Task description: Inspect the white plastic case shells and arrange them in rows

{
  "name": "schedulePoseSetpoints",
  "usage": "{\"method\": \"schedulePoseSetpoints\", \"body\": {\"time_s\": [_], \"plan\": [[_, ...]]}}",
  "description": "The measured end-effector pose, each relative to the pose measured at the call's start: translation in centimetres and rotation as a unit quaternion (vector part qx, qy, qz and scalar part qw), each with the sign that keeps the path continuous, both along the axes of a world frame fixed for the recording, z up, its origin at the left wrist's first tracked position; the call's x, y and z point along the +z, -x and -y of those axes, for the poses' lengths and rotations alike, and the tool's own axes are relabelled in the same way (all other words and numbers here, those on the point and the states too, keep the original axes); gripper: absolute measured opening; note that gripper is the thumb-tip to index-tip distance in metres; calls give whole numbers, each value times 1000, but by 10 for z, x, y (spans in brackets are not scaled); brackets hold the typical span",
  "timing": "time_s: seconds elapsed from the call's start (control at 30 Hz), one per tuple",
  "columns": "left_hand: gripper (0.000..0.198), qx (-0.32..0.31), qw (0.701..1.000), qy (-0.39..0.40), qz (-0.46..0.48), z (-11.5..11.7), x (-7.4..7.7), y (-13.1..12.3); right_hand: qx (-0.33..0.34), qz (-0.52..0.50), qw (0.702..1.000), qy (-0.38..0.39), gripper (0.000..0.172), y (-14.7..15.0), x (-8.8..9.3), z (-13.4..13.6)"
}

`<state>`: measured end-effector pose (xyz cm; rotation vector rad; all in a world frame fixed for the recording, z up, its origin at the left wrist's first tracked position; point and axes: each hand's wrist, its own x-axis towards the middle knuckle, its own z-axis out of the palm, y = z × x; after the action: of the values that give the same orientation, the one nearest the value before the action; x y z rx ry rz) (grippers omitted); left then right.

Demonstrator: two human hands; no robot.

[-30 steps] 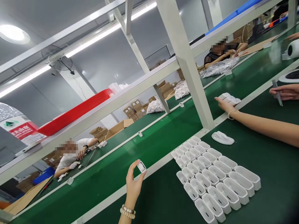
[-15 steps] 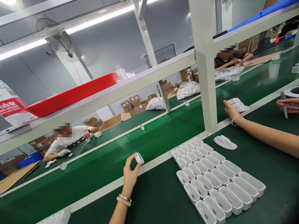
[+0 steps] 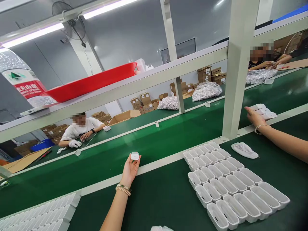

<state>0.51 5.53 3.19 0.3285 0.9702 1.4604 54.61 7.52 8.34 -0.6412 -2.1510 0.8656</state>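
My bare left hand, with two beaded bracelets on the wrist, is shut on a white plastic shell. The fingertips hold it above the belt's near rail, and its end with a small dark slot faces me. To the right, rows of open oblong white shells stand on the green table, some with a dark slot inside. At the bottom edge shows a white cloth-like shape, possibly my gloved right hand; too little is visible to be sure. A crumpled white glove-like cloth lies behind the rows.
A co-worker's hand at right holds several white pieces. Several rows of white shells sit at lower left. The green belt runs across, with an upright post beside it. A person works across the belt.
My left hand has turned, so the shell now shows its slotted end instead of its opening. The view has swung left, revealing more shells at lower left. The white shape has appeared below.
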Motion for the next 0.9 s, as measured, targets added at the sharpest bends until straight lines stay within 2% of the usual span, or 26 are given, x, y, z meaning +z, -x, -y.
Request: {"method": "schedulePoseSetpoints", "body": {"time_s": [0.1,0.23,0.4,0.53,0.63,0.7,0.77,0.83,0.9], "plan": [[23,3,1000,7,15,0,0,1,18,28,999,-1,55,2,2,-1],[23,4,1000,10,26,0,0,1,29,52,998,1,57,5,4,0],[21,0,999,2,32,0,2,-2,20,57,998,14,53,10,7,4],[20,-11,999,-3,30,3,4,-4,10,51,998,31,51,14,17,9],[19,-15,1000,-4,26,7,7,-7,5,49,998,47,53,29,20,18],[18,-15,1000,-6,23,9,11,-11,4,51,997,57,51,51,12,28],[16,-15,1000,-12,20,12,21,-17,4,55,996,68,48,82,-5,43],[18,-18,999,-25,18,19,38,-25,4,62,995,78,51,121,-27,60],[23,-26,999,-43,16,33,61,-36,5,69,994,88,56,161,-50,77]]}}
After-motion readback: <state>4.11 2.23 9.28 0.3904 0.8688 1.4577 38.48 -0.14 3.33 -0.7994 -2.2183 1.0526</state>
